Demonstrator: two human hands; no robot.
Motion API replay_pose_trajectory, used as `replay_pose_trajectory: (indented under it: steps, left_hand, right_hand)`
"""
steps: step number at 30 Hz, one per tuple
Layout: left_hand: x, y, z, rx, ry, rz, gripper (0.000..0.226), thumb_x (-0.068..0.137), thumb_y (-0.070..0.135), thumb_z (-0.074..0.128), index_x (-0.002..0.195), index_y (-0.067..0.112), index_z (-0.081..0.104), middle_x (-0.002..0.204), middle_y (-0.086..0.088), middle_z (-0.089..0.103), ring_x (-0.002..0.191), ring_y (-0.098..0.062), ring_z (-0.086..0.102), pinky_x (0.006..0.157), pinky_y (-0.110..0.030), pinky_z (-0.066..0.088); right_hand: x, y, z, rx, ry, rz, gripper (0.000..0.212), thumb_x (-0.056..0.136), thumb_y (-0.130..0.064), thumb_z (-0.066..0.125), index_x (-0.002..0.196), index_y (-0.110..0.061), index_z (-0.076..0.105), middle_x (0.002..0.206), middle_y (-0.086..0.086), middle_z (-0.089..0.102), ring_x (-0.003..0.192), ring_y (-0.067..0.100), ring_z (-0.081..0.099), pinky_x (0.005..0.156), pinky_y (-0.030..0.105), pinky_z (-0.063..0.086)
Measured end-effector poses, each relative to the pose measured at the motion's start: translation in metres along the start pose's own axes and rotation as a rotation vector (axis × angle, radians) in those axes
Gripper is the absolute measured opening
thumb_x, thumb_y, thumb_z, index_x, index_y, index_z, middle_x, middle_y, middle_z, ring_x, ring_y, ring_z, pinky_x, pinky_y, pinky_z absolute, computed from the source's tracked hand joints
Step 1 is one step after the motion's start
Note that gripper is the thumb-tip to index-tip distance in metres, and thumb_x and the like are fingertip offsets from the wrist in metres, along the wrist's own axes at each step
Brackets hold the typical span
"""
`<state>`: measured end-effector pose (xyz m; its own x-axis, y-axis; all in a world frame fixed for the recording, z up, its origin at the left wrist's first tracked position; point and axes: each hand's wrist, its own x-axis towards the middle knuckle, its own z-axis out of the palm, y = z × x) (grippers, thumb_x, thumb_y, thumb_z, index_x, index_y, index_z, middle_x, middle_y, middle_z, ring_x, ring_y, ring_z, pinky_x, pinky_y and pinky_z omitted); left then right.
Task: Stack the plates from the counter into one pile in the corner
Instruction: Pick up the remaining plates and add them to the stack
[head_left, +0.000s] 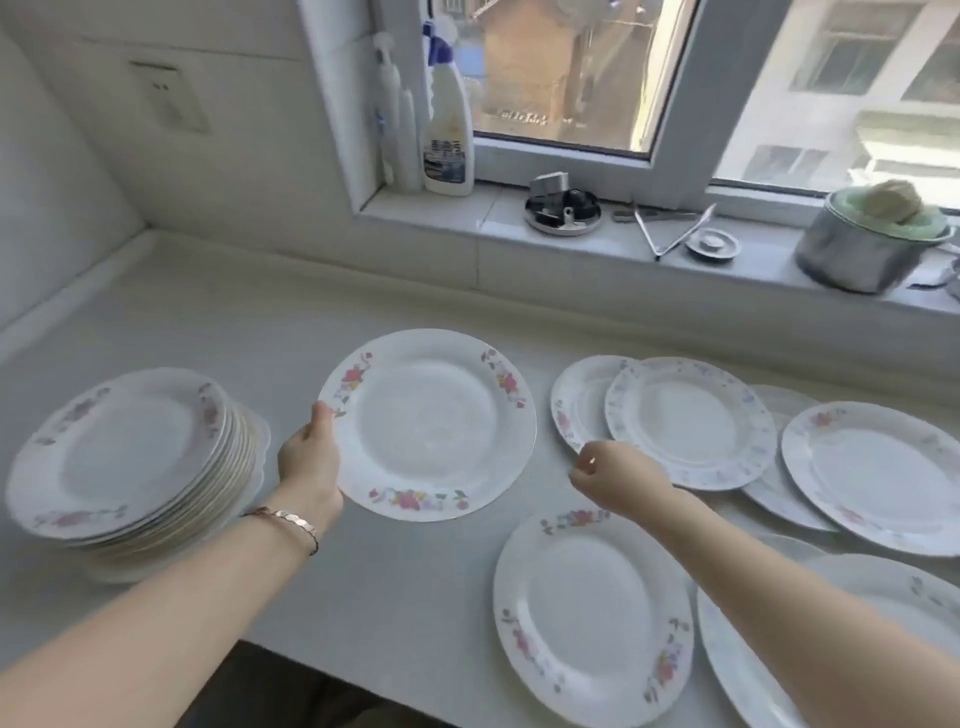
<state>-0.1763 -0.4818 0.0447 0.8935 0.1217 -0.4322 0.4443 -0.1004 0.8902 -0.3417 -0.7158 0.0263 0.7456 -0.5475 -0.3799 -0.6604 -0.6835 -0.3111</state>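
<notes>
My left hand (311, 462) grips the left rim of a white plate with pink flowers (431, 423), held above the middle of the grey counter (395, 587). A tall pile of similar plates (130, 457) stands at the left. My right hand (618, 475) hovers with fingers loosely curled and nothing in it, at the near edge of a blue-patterned plate (691, 421) that overlaps a smaller plate (576, 400). Several more flowered plates lie loose on the right, one at the front (592, 618) and one at the far right (883, 473).
A windowsill behind the counter carries a spray bottle (448, 119), a metal dish (563, 210), tongs (670, 228) and a steel pot (867, 244). The tiled wall with a socket (169, 96) closes the left corner. The counter's front edge runs under my forearms.
</notes>
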Motion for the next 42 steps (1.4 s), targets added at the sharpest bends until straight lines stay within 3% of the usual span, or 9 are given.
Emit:
replay_pose_trajectory:
  steps: [3,6,11,15,22,27,30,36,42]
  left_hand:
    - [0.038,0.018,-0.056,-0.054,0.099,-0.004,0.026,0.091,0.042,0.048,0.091,0.018,0.057,0.083,0.002,0.059,0.079,-0.022,0.057,0.073,-0.031,0.049]
    - [0.078,0.031,-0.116,-0.124,0.179,-0.020,0.036,0.091,0.045,0.048,0.074,0.014,0.057,0.075,0.002,0.058,0.063,-0.017,0.056,0.054,-0.027,0.046]
    - [0.143,0.047,-0.203,-0.141,0.336,-0.029,0.039,0.093,0.042,0.048,0.111,0.010,0.061,0.096,-0.008,0.059,0.082,-0.025,0.058,0.069,-0.033,0.049]
    - [0.190,0.047,-0.251,-0.067,0.388,-0.018,0.036,0.094,0.039,0.048,0.083,0.007,0.060,0.084,-0.009,0.057,0.084,-0.023,0.052,0.074,-0.031,0.042]
    - [0.227,0.028,-0.266,-0.050,0.304,-0.076,0.036,0.093,0.035,0.052,0.071,0.007,0.057,0.074,-0.008,0.055,0.078,-0.022,0.050,0.072,-0.030,0.041]
    - [0.233,0.016,-0.261,-0.007,0.267,-0.082,0.041,0.094,0.035,0.050,0.064,0.008,0.051,0.069,-0.008,0.048,0.068,-0.021,0.043,0.052,-0.027,0.032]
    - [0.234,0.013,-0.264,0.218,0.221,-0.005,0.038,0.093,0.033,0.050,0.067,0.004,0.050,0.059,-0.006,0.040,0.056,-0.020,0.035,0.048,-0.027,0.025]
    - [0.231,0.021,-0.281,0.938,0.032,0.170,0.041,0.084,0.046,0.056,0.067,0.009,0.056,0.057,-0.001,0.054,0.053,-0.022,0.051,0.045,-0.025,0.032]
    - [0.222,0.021,-0.287,1.301,0.140,0.241,0.050,0.090,0.056,0.042,0.090,0.008,0.056,0.074,-0.004,0.060,0.068,-0.028,0.058,0.053,-0.027,0.037]
  right_hand:
    - [0.021,-0.068,0.012,-0.052,-0.011,-0.106,0.022,0.084,-0.027,0.047,0.092,-0.018,0.066,0.093,0.002,0.068,0.092,0.025,0.062,0.070,0.028,0.048]
    - [0.040,-0.137,0.032,-0.081,0.004,-0.171,0.024,0.085,-0.031,0.048,0.099,-0.022,0.064,0.105,0.001,0.067,0.096,0.023,0.062,0.065,0.023,0.039]
    - [0.063,-0.239,0.075,-0.113,-0.058,-0.247,0.024,0.086,-0.031,0.049,0.101,-0.020,0.064,0.109,0.002,0.067,0.099,0.022,0.062,0.073,0.025,0.045]
    - [0.075,-0.297,0.102,-0.137,-0.090,-0.231,0.024,0.086,-0.035,0.049,0.102,-0.025,0.063,0.110,-0.001,0.066,0.100,0.021,0.062,0.072,0.023,0.043]
    - [0.090,-0.337,0.118,-0.175,-0.121,-0.187,0.022,0.086,-0.036,0.048,0.100,-0.026,0.063,0.106,-0.002,0.066,0.095,0.020,0.062,0.069,0.023,0.041]
    - [0.096,-0.339,0.121,-0.202,-0.118,-0.167,0.021,0.085,-0.035,0.047,0.098,-0.028,0.063,0.103,-0.003,0.067,0.085,0.018,0.061,0.068,0.022,0.040]
    - [0.096,-0.335,0.121,-0.204,-0.135,-0.165,0.022,0.085,-0.034,0.047,0.098,-0.027,0.063,0.103,-0.004,0.067,0.084,0.018,0.061,0.067,0.022,0.041]
    - [0.098,-0.326,0.117,-0.207,-0.143,-0.163,0.022,0.085,-0.035,0.047,0.098,-0.027,0.063,0.105,-0.004,0.066,0.090,0.018,0.063,0.069,0.022,0.043]
    - [0.098,-0.320,0.117,-0.217,-0.160,-0.175,0.023,0.086,-0.035,0.046,0.100,-0.027,0.063,0.104,-0.004,0.067,0.090,0.018,0.063,0.070,0.023,0.044]
